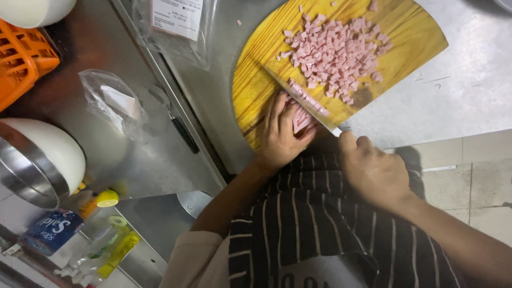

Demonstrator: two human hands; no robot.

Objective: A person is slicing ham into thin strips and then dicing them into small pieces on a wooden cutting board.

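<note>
My left hand [281,134] presses down on pink sausage strips [302,120] at the near edge of a round yellow wooden cutting board [256,80]. My right hand [373,170] grips the handle of a large knife [304,93], its wide blade lying across the board right beside my left fingers, with small pink pieces stuck along its edge. Beyond the blade, a heap of diced pink sausage cubes [338,53] covers the middle of the board.
The board lies on a steel counter [469,80]. A clear plastic bag [178,26] with a label and a crumpled bag [112,101] lie left of it. An orange crate [24,58], white and steel bowls [40,160] and bottles [85,234] stand at far left.
</note>
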